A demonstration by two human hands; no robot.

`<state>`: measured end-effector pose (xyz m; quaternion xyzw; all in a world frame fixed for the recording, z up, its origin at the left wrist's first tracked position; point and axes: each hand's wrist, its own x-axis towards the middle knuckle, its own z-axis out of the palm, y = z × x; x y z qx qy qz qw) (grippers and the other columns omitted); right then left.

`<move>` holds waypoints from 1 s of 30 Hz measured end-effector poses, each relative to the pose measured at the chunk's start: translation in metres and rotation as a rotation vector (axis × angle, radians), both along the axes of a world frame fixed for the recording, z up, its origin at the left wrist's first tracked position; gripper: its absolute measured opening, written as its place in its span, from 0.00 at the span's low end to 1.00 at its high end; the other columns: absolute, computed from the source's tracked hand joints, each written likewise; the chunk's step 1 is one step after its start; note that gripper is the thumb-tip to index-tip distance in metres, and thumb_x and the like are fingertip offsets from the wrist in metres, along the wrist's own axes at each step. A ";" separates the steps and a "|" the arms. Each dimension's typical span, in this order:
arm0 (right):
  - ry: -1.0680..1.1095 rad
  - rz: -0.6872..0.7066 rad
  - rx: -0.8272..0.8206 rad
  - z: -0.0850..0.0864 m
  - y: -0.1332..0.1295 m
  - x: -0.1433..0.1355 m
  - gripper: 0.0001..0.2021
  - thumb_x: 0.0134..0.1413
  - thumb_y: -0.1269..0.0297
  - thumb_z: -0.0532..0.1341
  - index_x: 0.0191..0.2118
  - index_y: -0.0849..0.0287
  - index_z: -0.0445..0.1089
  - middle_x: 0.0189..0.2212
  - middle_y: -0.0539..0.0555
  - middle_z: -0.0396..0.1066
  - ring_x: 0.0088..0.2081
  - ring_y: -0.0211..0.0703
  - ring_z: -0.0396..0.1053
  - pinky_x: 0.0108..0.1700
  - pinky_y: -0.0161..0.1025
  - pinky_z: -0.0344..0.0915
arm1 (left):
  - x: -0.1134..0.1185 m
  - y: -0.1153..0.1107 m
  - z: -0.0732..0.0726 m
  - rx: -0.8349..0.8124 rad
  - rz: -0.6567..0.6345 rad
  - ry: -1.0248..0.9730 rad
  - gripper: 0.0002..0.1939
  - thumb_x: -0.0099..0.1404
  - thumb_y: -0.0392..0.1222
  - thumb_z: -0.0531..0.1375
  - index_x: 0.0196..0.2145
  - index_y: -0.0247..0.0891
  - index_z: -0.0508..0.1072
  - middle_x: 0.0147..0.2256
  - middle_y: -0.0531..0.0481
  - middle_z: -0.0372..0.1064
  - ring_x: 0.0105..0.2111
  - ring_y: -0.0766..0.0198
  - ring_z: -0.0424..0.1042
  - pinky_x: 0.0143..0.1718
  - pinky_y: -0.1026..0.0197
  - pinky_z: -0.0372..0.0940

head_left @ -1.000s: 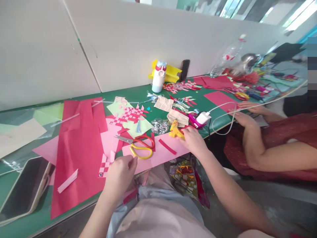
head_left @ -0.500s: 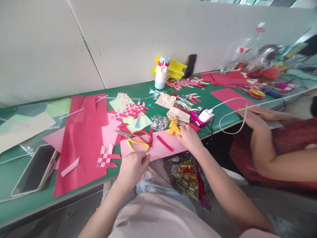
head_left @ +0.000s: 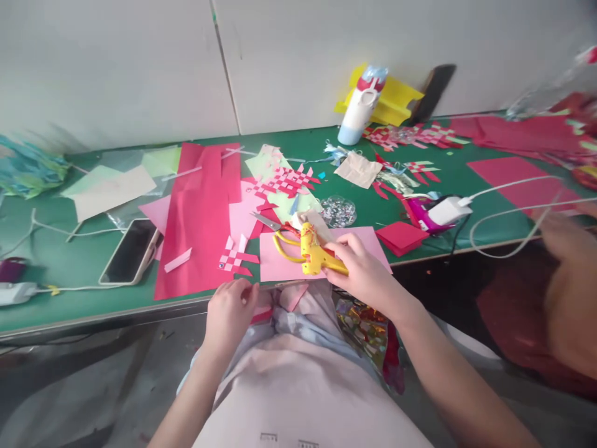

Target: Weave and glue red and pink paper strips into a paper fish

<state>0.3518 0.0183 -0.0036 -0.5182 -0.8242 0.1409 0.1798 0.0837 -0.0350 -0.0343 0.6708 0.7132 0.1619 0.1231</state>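
My right hand is wrapped round a yellow glue gun, holding it over a pink paper sheet. A piece of beige paper lies right behind the gun's nozzle; whether they touch I cannot tell. Scissors with red and yellow handles lie on the sheet, partly covered by the gun. My left hand is at the table's front edge with its fingers curled in, and what they hold, if anything, is hidden. Just beyond it lies a woven pink paper fish.
A dish of small googly eyes stands behind the pink sheet. To the left lie red paper and a phone. A bottle stands near the wall. A white charger trails a cable toward another person's hand.
My right hand has lifted the glue gun and brought it left over the scissors, and the beige paper has shifted left too. The view has turned left. My left hand stays curled.
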 end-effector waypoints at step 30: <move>0.021 0.166 0.060 0.012 -0.021 0.002 0.21 0.54 0.71 0.62 0.54 0.62 0.62 0.46 0.62 0.67 0.47 0.54 0.69 0.48 0.50 0.71 | 0.038 0.191 0.064 -0.172 -0.583 0.179 0.18 0.64 0.49 0.52 0.41 0.40 0.77 0.38 0.45 0.75 0.39 0.56 0.72 0.38 0.59 0.63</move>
